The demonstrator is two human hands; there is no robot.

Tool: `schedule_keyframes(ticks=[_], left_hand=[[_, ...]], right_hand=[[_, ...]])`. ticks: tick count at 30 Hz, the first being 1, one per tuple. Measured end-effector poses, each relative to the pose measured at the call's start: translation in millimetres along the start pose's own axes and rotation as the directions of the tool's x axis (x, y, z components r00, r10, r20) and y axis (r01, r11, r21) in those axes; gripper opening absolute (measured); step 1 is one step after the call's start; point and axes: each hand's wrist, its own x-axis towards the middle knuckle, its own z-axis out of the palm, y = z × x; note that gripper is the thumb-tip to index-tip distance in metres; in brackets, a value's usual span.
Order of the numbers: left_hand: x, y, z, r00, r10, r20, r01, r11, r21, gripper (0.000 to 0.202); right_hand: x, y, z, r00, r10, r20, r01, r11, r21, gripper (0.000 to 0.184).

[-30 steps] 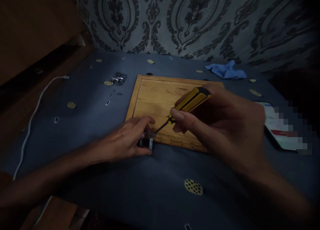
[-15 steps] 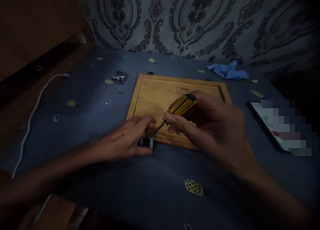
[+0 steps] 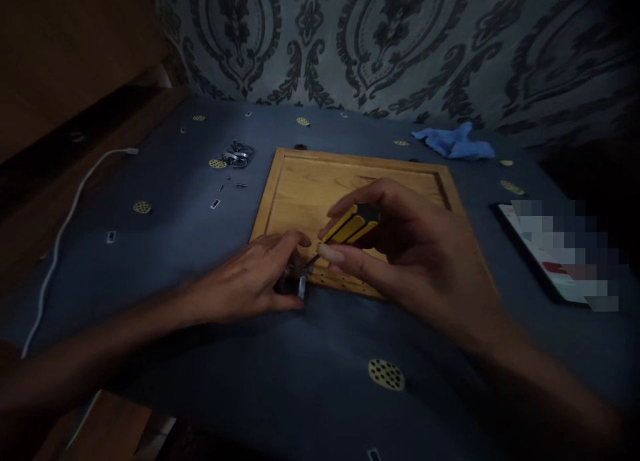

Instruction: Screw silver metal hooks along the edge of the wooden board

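My right hand (image 3: pixel 425 254) grips a yellow-and-black screwdriver (image 3: pixel 349 227) between thumb and fingers, its handle tilted up to the right. The thin shaft points down-left to a shiny metal fitting (image 3: pixel 301 286) at the near left corner of a wooden board (image 3: pixel 300 187). My left hand (image 3: pixel 260 267) is closed around that fitting, thumb at its near side and fingers on the far side. Whether the tip sits in a screw is too dark to tell. A row of small holes runs along the board's near edge, partly behind my right hand.
Several metal fittings (image 3: pixel 238 154) lie in a pile at the back left, with small screws (image 3: pixel 241 185) near them. A blue cloth (image 3: pixel 455 142) is at the back right, a phone (image 3: pixel 545 261) to the right. A white cable (image 3: pixel 65 227) runs along the left.
My right hand has shifted its grip on the screwdriver; the fingers are more spread and the handle sits a little lower and farther left. My left hand stays on the metal fitting.
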Motion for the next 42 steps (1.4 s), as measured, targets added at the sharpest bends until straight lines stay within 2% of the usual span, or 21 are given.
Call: schedule_keyframes(ticks=[3,5,11,15,18,26,32,36,42], left_hand=[[0,-2,0.4,1.0,-0.001,-0.004,0.001,1.0,0.023,0.046],[0,-3,0.6,1.0,0.001,-0.01,0.0,1.0,0.025,0.049],[0,-2,-0.4,1.0,0.003,0.001,-0.003,1.0,0.017,0.045],[-1,0,-1.2,1.0,-0.024,0.014,0.024,0.999,0.043,0.053],[0,0,-1.1,0.999,-0.03,0.02,0.029,0.999,0.043,0.053],[-1,-2,-1.2,0.999,-0.039,0.026,0.039,0.999,0.028,0.047],[-2,2,-1.8,0.998,-0.05,0.032,0.049,0.999,0.023,0.047],[-1,0,-0.9,1.0,-0.015,0.016,0.014,0.999,0.045,0.048],[-1,2,-2.4,0.999,-0.033,0.029,0.032,0.998,0.051,0.048]], right_hand=[[1,-3,-3,0.995,-0.001,0.096,-0.002,0.999,0.037,0.024],[1,-3,-3,0.995,0.002,0.096,-0.005,0.999,0.034,0.029],[-6,4,9,0.995,-0.042,-0.092,0.039,0.998,-0.039,0.029],[-8,1,11,0.967,-0.07,-0.244,0.055,0.996,-0.065,0.027],[-7,-2,8,0.956,-0.067,-0.285,0.028,0.99,-0.141,0.03],[-5,1,7,0.98,-0.034,-0.194,0.013,0.994,-0.106,0.035],[-7,5,10,0.986,-0.024,-0.162,0.011,0.997,-0.078,0.031],[-5,4,8,0.993,0.006,-0.122,-0.01,0.999,-0.035,0.031],[2,-4,-6,0.997,-0.004,0.072,0.005,1.0,-0.014,0.033]])
